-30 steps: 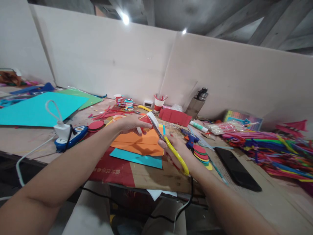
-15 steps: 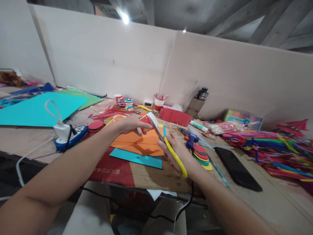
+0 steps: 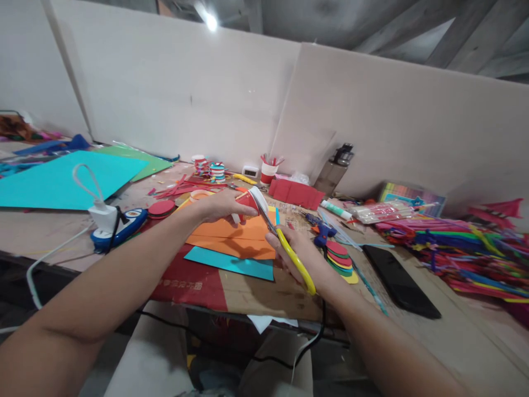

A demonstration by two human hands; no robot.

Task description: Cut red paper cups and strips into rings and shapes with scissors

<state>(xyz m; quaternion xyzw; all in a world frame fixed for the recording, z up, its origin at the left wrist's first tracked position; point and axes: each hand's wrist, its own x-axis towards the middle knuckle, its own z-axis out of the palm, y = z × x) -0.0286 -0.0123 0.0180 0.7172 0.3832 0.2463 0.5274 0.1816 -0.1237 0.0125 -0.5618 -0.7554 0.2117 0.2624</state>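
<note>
My left hand (image 3: 221, 207) is closed around a red and white paper cup (image 3: 246, 204), tilted with its white rim side toward the right. In my right hand (image 3: 291, 251) are scissors with yellow handles (image 3: 295, 262), and their blades meet the cup's edge. Below both hands lie orange paper sheets (image 3: 231, 240) and a narrow blue paper strip (image 3: 231, 263). My fingers hide part of the cup, and whether the blades are fully closed is hard to make out.
A blue glue gun (image 3: 324, 232), stacked coloured paper discs (image 3: 341, 262) and a black phone (image 3: 400, 281) lie on the right. Pipe cleaners (image 3: 458, 248) spread farther right. To the left are a blue power strip (image 3: 118, 231) and a large turquoise sheet (image 3: 66, 179). A bottle (image 3: 334, 168) stands behind.
The view has shifted slightly. My hands, the cup and the scissors keep nearly the same positions, with the blades still at the cup's edge.
</note>
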